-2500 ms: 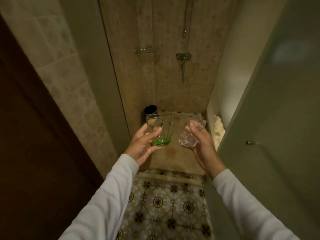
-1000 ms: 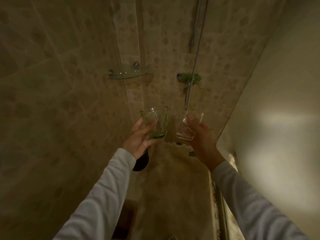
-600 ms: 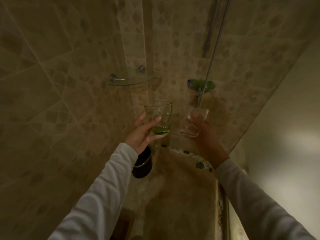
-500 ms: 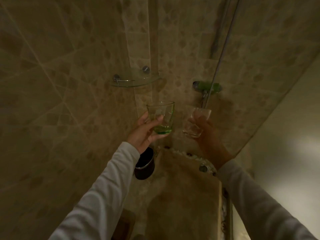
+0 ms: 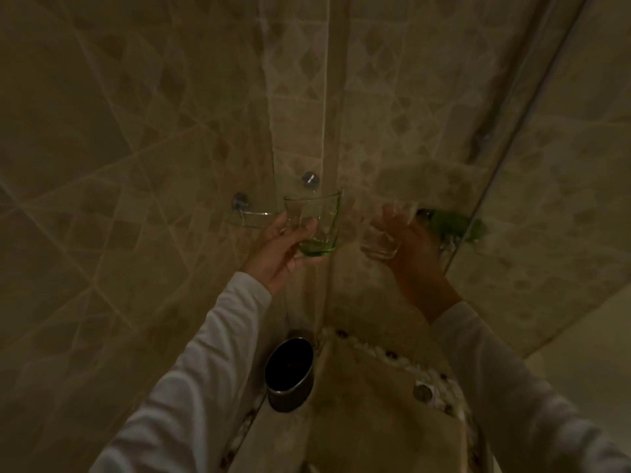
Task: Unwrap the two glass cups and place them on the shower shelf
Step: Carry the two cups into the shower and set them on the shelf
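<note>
A: Holding what? 
B: Left hand [image 5: 276, 254] grips the green glass cup [image 5: 316, 223] at centre, just right of the shower shelf [image 5: 251, 218].
A: Right hand [image 5: 408, 244]?
B: Clasps the clear glass cup [image 5: 380, 244], centre-right.

Green-tinted cup [image 5: 316, 227] — deepest green at its base. Second cup [image 5: 382, 242] clear, colourless. Sleeves [image 5: 191, 387] white. Wall tiles [image 5: 136, 138] beige with darker tan diamonds. Floor border [image 5: 403, 361] — white pebbles, dark dots. Bin [image 5: 289, 375] black.
</note>
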A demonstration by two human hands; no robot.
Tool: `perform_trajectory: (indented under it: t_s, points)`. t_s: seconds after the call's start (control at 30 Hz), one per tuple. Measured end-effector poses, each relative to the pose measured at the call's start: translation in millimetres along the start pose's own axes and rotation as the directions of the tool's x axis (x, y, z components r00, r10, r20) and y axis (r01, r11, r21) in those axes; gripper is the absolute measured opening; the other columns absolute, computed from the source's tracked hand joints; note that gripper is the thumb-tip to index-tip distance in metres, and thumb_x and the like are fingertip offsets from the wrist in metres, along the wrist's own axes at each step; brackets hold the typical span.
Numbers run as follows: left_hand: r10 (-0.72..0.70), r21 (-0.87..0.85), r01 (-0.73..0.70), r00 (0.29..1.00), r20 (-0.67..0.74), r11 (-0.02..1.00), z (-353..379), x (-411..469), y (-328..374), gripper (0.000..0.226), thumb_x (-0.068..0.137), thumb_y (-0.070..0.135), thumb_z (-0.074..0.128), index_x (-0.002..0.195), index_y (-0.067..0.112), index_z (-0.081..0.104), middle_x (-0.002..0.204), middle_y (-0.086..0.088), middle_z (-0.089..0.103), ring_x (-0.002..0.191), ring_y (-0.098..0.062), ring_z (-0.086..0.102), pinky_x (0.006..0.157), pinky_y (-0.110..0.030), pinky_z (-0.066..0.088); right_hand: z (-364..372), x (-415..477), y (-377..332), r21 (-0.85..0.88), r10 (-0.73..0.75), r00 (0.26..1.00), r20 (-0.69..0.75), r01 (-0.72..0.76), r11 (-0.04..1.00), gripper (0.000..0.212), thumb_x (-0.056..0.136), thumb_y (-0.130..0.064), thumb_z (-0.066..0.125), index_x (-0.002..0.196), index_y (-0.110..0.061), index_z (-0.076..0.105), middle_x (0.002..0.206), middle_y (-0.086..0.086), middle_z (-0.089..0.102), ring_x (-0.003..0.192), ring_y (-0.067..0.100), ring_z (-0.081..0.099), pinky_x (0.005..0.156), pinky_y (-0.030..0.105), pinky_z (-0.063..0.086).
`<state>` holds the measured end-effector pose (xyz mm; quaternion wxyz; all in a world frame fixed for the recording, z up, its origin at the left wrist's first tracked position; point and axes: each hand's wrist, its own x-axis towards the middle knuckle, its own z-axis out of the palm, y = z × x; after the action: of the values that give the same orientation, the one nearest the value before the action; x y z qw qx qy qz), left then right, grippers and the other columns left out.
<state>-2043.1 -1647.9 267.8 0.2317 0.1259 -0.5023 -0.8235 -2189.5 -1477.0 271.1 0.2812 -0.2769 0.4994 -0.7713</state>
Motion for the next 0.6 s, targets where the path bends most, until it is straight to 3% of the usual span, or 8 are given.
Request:
perform_trajectory:
  t_s: [0.07, 0.13, 0.2, 0.23, 0.33, 0.47, 0.53, 0.6]
  points:
    - [0.012, 0.027, -0.012, 1.000, -0.014, 1.000, -11.6, 27.9, 13.9, 0.028, 0.071, 0.022, 0.082, 0.097, 0.019, 0.072, 0.112, -0.011, 0.072, 0.109, -0.033, 0.067, 0.089, -0.062, 0.051, 5.4, 32.6, 0.8, 0.011, 0.008, 1.000, 0.029, -0.009, 1.000, 0.015, 0.098, -0.038, 0.067, 0.088, -0.027, 0.069, 0.080, -0.010, 0.067, 0.070, 0.008, 0.066, 0.066, 0.031, 0.054]
    - [0.024, 0.011, -0.023, 0.998, -0.054, 1.000, -22.8, 54.4, 26.9, 0.047, 0.076, 0.017, 0.079, 0.119, 0.010, 0.063, 0.120, -0.014, 0.069, 0.114, -0.034, 0.064, 0.092, -0.066, 0.048, 11.9, 64.2, 1.9, 0.011, 0.013, 0.998, 0.055, -0.013, 1.000, 0.014, 0.098, -0.038, 0.067, 0.089, -0.028, 0.068, 0.078, -0.011, 0.067, 0.068, 0.006, 0.066, 0.063, 0.029, 0.053]
    - [0.016, -0.027, -0.020, 0.990, -0.138, 0.999, -32.3, 77.1, 37.5, 0.085, 0.078, 0.013, 0.077, 0.147, 0.000, 0.030, 0.133, -0.019, 0.059, 0.120, -0.034, 0.060, 0.091, -0.064, 0.050, 17.9, 93.6, 4.0, -0.015, 0.011, 0.997, 0.082, -0.010, 1.000, 0.017, 0.099, -0.037, 0.066, 0.085, -0.028, 0.068, 0.074, -0.011, 0.065, 0.062, 0.004, 0.063, 0.061, 0.028, 0.051]
    - [0.020, -0.029, -0.026, 0.985, -0.169, 0.999, -36.9, 85.4, 41.2, 0.094, 0.077, 0.014, 0.078, 0.150, -0.001, 0.020, 0.137, -0.020, 0.056, 0.121, -0.034, 0.059, 0.090, -0.062, 0.051, 20.9, 104.9, 4.4, -0.033, 0.009, 0.997, 0.082, -0.007, 0.999, 0.018, 0.096, -0.039, 0.069, 0.083, -0.027, 0.069, 0.073, -0.010, 0.065, 0.062, 0.004, 0.063, 0.061, 0.029, 0.051]
    - [0.077, 0.040, -0.070, 0.978, -0.194, 0.997, -51.0, 111.4, 51.5, 0.084, 0.071, 0.020, 0.085, 0.141, 0.004, 0.042, 0.132, -0.018, 0.061, 0.118, -0.033, 0.061, 0.091, -0.060, 0.051, 27.4, 144.7, 8.7, -0.065, 0.011, 0.998, 0.057, -0.008, 0.998, 0.032, 0.079, -0.050, 0.082, 0.090, -0.021, 0.070, 0.084, 0.003, 0.064, 0.073, 0.016, 0.063, 0.067, 0.034, 0.055]
    - [0.163, 0.077, -0.149, 0.962, -0.218, 0.986, -70.9, 144.9, 56.8, 0.055, 0.070, 0.019, 0.085, 0.121, 0.018, 0.064, 0.127, -0.012, 0.065, 0.117, -0.031, 0.063, 0.090, -0.055, 0.054, 33.7, 202.4, 23.3, -0.130, 0.030, 0.994, 0.103, -0.017, 0.991, 0.038, 0.080, -0.043, 0.081, 0.106, -0.018, 0.068, 0.098, 0.002, 0.073, 0.089, 0.018, 0.074, 0.070, 0.036, 0.061]
    - [0.206, 0.108, -0.183, 0.941, -0.270, 0.977, -76.8, 157.7, 56.4, 0.052, 0.068, 0.018, 0.087, 0.116, 0.020, 0.066, 0.121, -0.009, 0.069, 0.110, -0.028, 0.067, 0.081, -0.048, 0.058, 39.6, 225.3, 34.7, -0.215, 0.040, 0.997, 0.070, -0.024, 0.976, 0.057, 0.072, -0.042, 0.086, 0.109, -0.008, 0.060, 0.107, 0.013, 0.071, 0.096, 0.025, 0.074, 0.077, 0.044, 0.063]
    - [0.279, 0.206, -0.218, 0.897, -0.343, 0.954, -80.1, 173.9, 53.0, 0.053, 0.066, 0.021, 0.088, 0.114, 0.022, 0.067, 0.111, -0.003, 0.073, 0.098, -0.020, 0.072, 0.061, -0.029, 0.058, 45.2, 251.7, 47.6, -0.217, 0.018, 0.998, 0.067, -0.003, 0.976, 0.059, 0.070, -0.029, 0.090, 0.110, -0.008, 0.052, 0.104, 0.013, 0.068, 0.088, 0.017, 0.073, 0.073, 0.035, 0.062]
